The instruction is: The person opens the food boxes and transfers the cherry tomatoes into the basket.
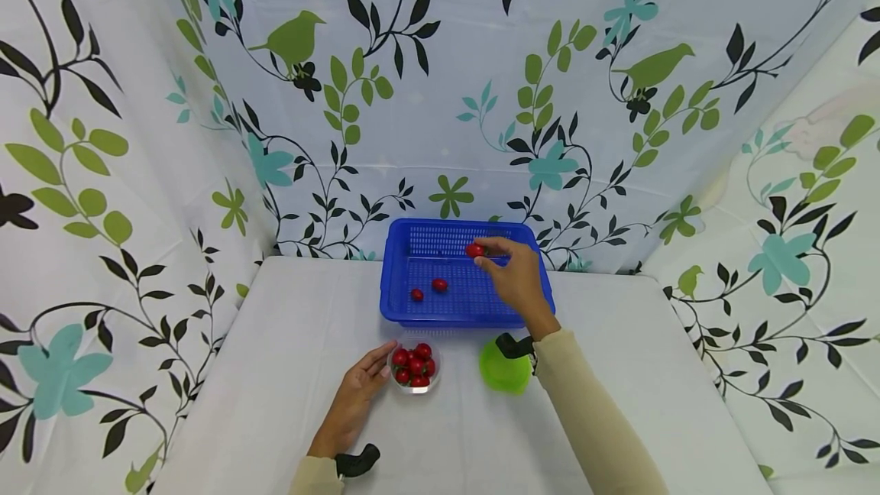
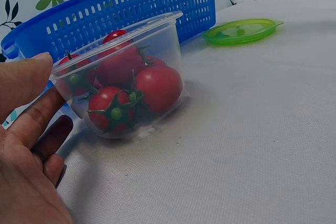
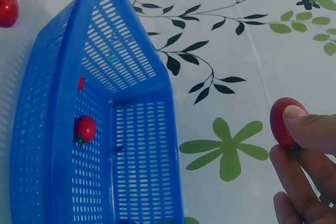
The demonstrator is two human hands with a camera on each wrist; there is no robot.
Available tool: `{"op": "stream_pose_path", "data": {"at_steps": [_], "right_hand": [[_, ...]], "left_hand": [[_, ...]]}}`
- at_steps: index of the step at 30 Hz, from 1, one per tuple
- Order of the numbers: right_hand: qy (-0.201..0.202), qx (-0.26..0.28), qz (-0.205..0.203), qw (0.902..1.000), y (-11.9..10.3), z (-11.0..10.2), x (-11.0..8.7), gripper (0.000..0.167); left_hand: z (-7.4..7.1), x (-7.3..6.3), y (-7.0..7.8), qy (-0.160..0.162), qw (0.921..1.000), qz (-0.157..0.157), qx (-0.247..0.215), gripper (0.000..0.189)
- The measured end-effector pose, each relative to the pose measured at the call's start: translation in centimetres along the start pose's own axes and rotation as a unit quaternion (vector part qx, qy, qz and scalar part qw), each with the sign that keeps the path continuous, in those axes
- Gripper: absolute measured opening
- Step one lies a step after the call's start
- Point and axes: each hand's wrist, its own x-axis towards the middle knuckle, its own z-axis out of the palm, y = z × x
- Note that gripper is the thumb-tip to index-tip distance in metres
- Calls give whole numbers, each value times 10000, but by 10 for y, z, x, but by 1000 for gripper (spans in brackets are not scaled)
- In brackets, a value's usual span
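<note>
The right hand (image 1: pixel 512 273) is pinching 1 tomato (image 1: pixel 474 250) above the basket (image 1: pixel 461 322), near its far edge; the left hand (image 1: pixel 359 389), thumb and fingers apart, is touching the clear tub (image 1: pixel 416 389) near the basket's near-left corner.

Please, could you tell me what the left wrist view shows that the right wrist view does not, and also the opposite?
Only the left wrist view: the left hand and the green lid.

Only the right wrist view: the right hand pinching one tomato, and two tomatoes inside the basket, one of them partly hidden.

Both: the blue basket, the patterned cloth, and tomatoes of the tub, though the right wrist view catches these only at its upper left corner.
</note>
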Motion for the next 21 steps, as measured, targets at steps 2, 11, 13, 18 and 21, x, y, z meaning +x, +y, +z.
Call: {"op": "stream_pose_path", "data": {"at_steps": [2,11,13,18,21], "right_hand": [[-36,-63,84,9999,0,0,2,33],[-246,-170,140,9995,2,-2,10,33],[-278,-207,133,9993,3,-2,11,33],[-403,-282,44,9988,6,0,15,34],[-502,-314,-14,9982,9,2,17,34]], "left_hand": [[0,0,0,-4,10000,7,-14,54],[1,0,1,-12,10000,37,68,56],[1,0,1,-31,9999,60,93,57],[1,0,0,-33,10000,56,63,55],[1,0,0,-22,10000,44,22,54]]}}
